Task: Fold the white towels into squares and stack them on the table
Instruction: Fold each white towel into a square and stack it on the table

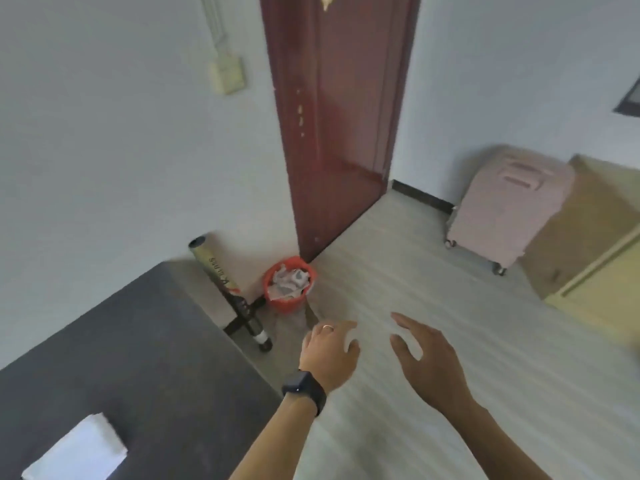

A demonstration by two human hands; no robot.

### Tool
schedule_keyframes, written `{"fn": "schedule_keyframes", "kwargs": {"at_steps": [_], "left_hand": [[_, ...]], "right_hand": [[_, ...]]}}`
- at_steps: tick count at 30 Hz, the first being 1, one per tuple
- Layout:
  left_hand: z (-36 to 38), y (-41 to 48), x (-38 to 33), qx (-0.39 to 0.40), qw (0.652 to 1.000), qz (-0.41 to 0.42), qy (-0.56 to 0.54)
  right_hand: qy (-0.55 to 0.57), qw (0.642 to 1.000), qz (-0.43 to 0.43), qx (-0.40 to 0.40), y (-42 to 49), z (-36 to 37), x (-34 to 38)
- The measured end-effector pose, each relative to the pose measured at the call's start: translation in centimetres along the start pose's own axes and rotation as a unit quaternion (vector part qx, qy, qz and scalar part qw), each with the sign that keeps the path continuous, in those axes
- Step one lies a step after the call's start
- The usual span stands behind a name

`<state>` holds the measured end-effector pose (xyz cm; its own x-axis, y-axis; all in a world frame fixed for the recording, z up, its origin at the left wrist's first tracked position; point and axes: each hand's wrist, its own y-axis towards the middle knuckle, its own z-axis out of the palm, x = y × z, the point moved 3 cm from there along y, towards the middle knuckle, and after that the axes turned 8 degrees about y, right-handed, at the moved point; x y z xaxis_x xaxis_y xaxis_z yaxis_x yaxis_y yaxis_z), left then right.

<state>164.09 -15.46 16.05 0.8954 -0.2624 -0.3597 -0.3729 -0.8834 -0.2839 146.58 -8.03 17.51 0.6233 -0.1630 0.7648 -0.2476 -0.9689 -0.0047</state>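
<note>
**Both hands empty over the floor; folded towel on the dark surface**

We record one white towel (78, 452), folded into a flat rectangular pad with soft, rounded edges, lying at the lower left on the dark grey surface (145, 358). That surface looks matte and finely textured, with a rounded far corner. The towel lies well apart from both hands.

The left hand (329, 355) is held out over the floor, back upward, its fingers (349, 336) curled loosely downward and holding nothing. We note a ring on one finger and a black band with a dark rectangular face on the wrist (304, 389). The right hand (429, 362) is just beside it, fingers spread and extended, also empty. The fingertips of both hands are smeared by motion blur, so we cannot tell their exact pose.

The floor (415, 289) is pale with a faint streaked grain. Beyond the surface's far corner, a long cardboard tube (221, 282) with printed markings leans against the white wall. Just beside it stands a round red-orange bin (289, 285) filled with crumpled pale paper. A glossy dark red door (339, 116) rises behind the bin. To the right, a pink hard-shell suitcase (502, 209) on small wheels stands against the wall, touching or nearly touching a brown cardboard box (571, 237). A cream-coloured switch plate (227, 76) is fixed to the left wall.
</note>
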Motion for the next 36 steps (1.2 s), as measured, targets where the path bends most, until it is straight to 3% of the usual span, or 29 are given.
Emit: {"fn": "schedule_keyframes", "kwargs": {"at_steps": [7,15,30,36], "left_hand": [[3.3,7.5,-26.9,0.013,0.971,0.24,0.011],[5.9,15.4,-44.3,0.038,0.929,0.366,-0.035],[9.7,33.6,-73.6,0.083,0.853,0.512,-0.062],[15.7,39.2,-84.2,0.104,0.854,0.509,-0.041]], "right_hand": [[0.019,0.966,0.13,-0.223,-3.2,-20.2,-13.6],[0.036,0.913,0.176,-0.367,-2.3,-32.7,-22.6],[-0.016,0.819,0.254,-0.515,5.3,-53.9,-36.5],[0.005,0.827,0.279,-0.488,8.5,-61.6,-46.7]]}}
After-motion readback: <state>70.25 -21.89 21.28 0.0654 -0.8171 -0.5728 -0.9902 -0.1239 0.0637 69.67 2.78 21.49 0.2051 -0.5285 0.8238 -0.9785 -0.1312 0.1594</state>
